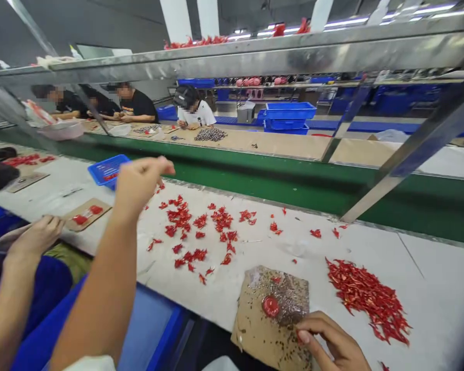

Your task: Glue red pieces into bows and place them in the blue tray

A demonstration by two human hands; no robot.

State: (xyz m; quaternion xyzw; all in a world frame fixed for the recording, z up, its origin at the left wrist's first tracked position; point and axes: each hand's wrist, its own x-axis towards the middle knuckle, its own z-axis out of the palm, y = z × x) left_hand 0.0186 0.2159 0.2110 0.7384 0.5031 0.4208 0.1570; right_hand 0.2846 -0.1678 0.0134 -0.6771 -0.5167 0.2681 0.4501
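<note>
My left hand [141, 175] is raised over the far left of the table, its fingers drawn together. What they hold, if anything, is hidden. Low on the right, my right hand [330, 337] pinches thumb and forefinger at the edge of a stained cardboard piece [251, 327]. Red shows at those fingertips, but I cannot make out the thing. On the cardboard lies a glossy, round red thing [271, 306], with a small red scrap [276, 279] behind it. Small spiky red pieces [179, 215] are scattered in clusters between my hands. A heap of slim red pieces [367, 299] lies right of my right hand.
A co-worker's hand [36, 237] rests by another cardboard piece [100, 202] with red things on it. A blue tray [100, 175] stands behind. A slanting metal post [402, 170] and an overhead metal shelf [255, 59] frame the table. Several people sit across the green strip [255, 180].
</note>
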